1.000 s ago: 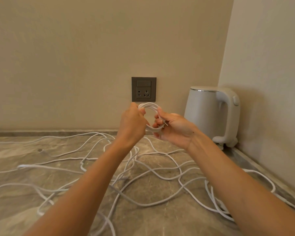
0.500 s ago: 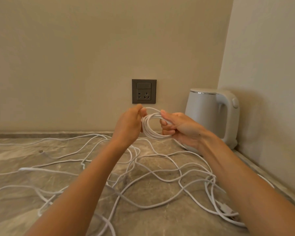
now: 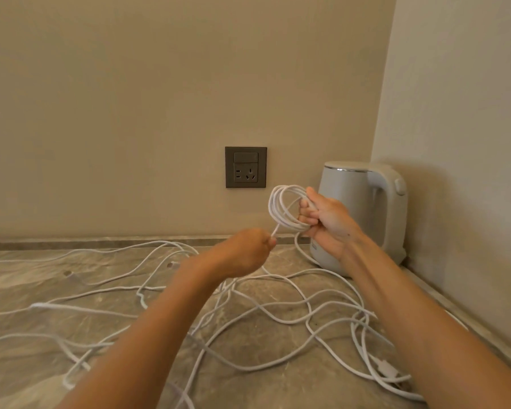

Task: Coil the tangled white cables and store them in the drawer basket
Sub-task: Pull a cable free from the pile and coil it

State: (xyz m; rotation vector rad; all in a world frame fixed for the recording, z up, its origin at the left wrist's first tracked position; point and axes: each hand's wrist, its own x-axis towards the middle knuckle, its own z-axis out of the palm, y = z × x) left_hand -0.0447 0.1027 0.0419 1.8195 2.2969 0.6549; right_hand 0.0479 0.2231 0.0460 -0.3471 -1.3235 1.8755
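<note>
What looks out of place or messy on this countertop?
The white cables sprawl tangled across the stone countertop. Only the small coil gripped by the right hand is tidy. Nothing looks spilled or broken.

Grey-brown marbled stone worktop (image 3: 18,281) strewn with cable

Loose white cables (image 3: 42,305) sprawl in crossing loops over most of the worktop, from the left edge to the right wall. A white connector block (image 3: 388,371) lies among the strands at the near right. A pale electric kettle (image 3: 354,219) stands upright in the back right corner, one strand curving just beside its base.
</note>
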